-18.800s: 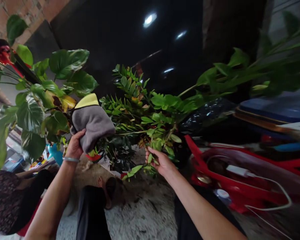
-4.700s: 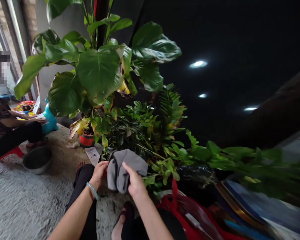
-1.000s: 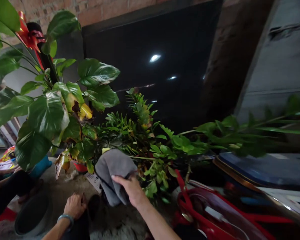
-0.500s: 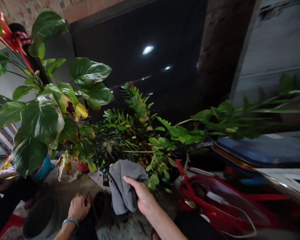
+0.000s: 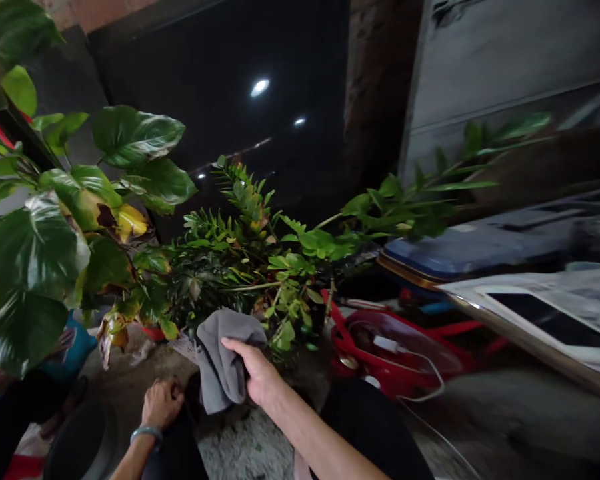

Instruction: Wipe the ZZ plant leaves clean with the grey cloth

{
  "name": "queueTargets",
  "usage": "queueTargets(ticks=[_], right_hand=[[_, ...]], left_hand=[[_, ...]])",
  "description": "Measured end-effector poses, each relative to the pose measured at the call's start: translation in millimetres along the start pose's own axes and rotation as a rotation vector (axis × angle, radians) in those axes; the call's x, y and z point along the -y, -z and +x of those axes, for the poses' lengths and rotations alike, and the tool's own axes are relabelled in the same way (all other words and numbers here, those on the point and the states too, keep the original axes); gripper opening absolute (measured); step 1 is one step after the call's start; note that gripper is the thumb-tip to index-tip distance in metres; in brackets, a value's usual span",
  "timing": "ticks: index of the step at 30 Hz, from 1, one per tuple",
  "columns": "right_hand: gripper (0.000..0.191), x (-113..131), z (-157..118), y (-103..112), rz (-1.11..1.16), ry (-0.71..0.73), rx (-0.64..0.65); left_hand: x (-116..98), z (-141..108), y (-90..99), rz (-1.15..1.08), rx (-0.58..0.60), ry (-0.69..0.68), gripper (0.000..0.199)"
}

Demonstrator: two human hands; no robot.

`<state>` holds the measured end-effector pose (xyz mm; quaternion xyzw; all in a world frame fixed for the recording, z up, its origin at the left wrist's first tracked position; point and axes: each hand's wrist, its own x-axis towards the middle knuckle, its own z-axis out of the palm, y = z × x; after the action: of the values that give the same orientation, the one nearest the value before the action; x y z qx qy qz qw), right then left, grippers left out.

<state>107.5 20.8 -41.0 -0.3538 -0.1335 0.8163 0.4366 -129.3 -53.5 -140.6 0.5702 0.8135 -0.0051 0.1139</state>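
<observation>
My right hand [image 5: 257,375] grips a soft grey cloth [image 5: 223,353], its thumb lying across the top of the folds. The cloth hangs down in front of the potted plants, over the concrete floor [image 5: 250,443]. To its left, my left hand [image 5: 163,403] rests near my dark-clad knee, its fingers curled inward, with no object visible in it. A grey-blue bangle [image 5: 147,433] circles the left wrist. Low leafy plants [image 5: 285,267] stand just beyond the cloth, and some of their leaves touch or overlap its edge in view.
A large-leafed plant [image 5: 35,247] fills the left side. On the right are a red basket-like container [image 5: 350,340] with a white charger and cable, a blue case [image 5: 455,250] and a white-framed panel [image 5: 545,320]. A dark bucket [image 5: 80,433] stands lower left, near another person's legs [image 5: 10,407].
My view has swung to the right, so the plants sit further left and more of the right-hand objects shows. The right hand keeps hold of the cloth; the left stays by the knee.
</observation>
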Motion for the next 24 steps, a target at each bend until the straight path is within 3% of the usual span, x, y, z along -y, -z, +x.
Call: queueTargets(ticks=[4, 6, 8, 13, 16, 20, 24], right_hand=[[0.024, 34, -6, -18, 0.071, 0.156, 0.096], [0.027, 54, 5, -31, 0.140, 0.251, 0.092], [0.026, 57, 18, -34, 0.167, 0.255, 0.038], [0.016, -5, 26, 7, 0.043, 0.008, -0.125], [0.016, -24, 9, 26, 0.027, -0.042, -0.092], [0.024, 13, -11, 2, 0.075, 0.078, 0.025], [0.025, 46, -4, -30, 0.103, 0.190, 0.095]], left_hand=[[2, 8, -7.3, -0.118, -0.126, -0.051, 0.038], [1, 10, -11.4, -0.142, -0.185, -0.077, 0.033], [0, 12, -15.8, -0.159, -0.279, -0.129, 0.032], [0, 11, -25.5, -0.189, -0.571, -0.329, 0.044], [-6, 11, -27.2, -0.183, -0.635, -0.443, 0.041], [-34, 20, -21.5, -0.197, -0.687, -0.496, 0.030], [-70, 39, -7.9, -0.202, -0.706, -0.464, 0.023]])
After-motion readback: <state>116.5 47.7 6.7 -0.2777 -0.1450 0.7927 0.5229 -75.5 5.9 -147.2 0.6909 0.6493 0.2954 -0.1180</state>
